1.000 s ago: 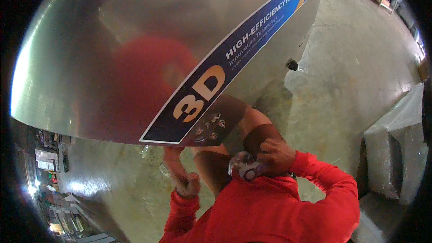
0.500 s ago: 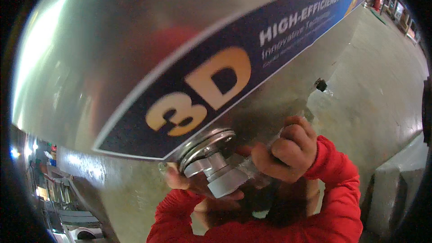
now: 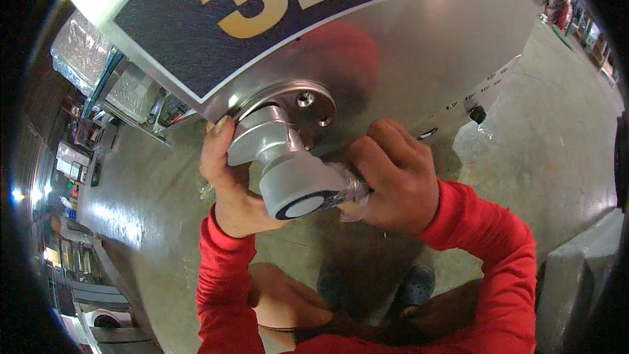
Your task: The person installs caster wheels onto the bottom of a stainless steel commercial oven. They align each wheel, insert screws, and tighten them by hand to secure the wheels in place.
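Observation:
A grey lever handle [image 3: 288,180] with a rounded end stands out from a round steel flange [image 3: 316,90] on a shiny steel appliance panel [image 3: 419,33]. Clear plastic film wraps the handle's arm. My right hand [image 3: 396,177] is closed round that arm, knuckles up. At the left of the mount is my left hand [image 3: 230,193], its thumb upright against the flange edge and its palm below the handle's rounded end. The left fingers are mostly hidden behind the fitting. Bare screw holes show in the flange. A dark label [image 3: 177,39] with large yellow lettering covers the panel above.
A black foot [image 3: 477,115] sticks out under the panel at right. A grey block-shaped object [image 3: 583,269] stands at the lower right. Plastic-wrapped boxes [image 3: 82,49] rest on a rack at the far left. My legs and shoes [image 3: 419,282] are below on the concrete floor.
The view has tipped, so the label sits higher and more of the handle shows. My right hand, formerly apart from the handle's rounded end, now plainly grips its arm. The left thumb shows at the flange.

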A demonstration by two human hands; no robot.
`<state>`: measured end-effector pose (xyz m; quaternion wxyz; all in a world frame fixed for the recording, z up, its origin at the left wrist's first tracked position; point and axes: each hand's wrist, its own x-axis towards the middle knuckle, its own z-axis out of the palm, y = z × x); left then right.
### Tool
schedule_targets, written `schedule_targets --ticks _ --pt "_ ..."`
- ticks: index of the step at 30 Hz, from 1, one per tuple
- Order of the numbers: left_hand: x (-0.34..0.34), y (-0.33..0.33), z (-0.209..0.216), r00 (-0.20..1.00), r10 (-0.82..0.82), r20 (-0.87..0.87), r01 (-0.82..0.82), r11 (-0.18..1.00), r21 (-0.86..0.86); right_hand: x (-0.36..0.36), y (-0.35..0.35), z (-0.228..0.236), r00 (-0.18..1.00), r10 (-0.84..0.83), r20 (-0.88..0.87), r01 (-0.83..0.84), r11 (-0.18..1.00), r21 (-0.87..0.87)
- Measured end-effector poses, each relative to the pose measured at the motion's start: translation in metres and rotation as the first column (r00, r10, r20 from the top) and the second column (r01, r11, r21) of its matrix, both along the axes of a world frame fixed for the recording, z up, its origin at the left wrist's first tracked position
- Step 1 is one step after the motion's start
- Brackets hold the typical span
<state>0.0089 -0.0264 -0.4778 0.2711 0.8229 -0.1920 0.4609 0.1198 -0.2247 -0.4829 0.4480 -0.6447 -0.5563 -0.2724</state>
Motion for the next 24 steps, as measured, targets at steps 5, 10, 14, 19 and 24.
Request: schedule_targets --ticks 5,10,14,19,24 --pt "-0.002 0.0 0.009 0.96 0.27 0.075 -0.279 0.945 0.167 -0.017 0.014 -0.011 0.985 0.052 -0.164 -0.044 0.998 0.052" --pt "0.004 -0.003 0.014 0.874 0.417 0.25 -0.469 0.858 0.21 -0.016 0.018 -0.014 0.984 0.091 -0.153 -0.073 0.99 0.117" --pt "0.009 -0.004 0.014 0.856 0.417 0.307 -0.459 0.885 0.078 -0.015 0.017 -0.017 0.963 0.21 -0.169 -0.192 0.974 0.118" --pt "0.013 -0.005 0.019 0.85 0.431 0.302 -0.478 0.872 0.101 0.005 -0.002 -0.019 0.746 0.517 -0.42 -0.282 0.817 0.503" --pt "0.015 -0.007 0.023 0.85 0.413 0.325 -0.483 0.859 0.171 0.038 -0.049 -0.013 0.154 0.673 -0.723 -0.006 0.733 0.681"
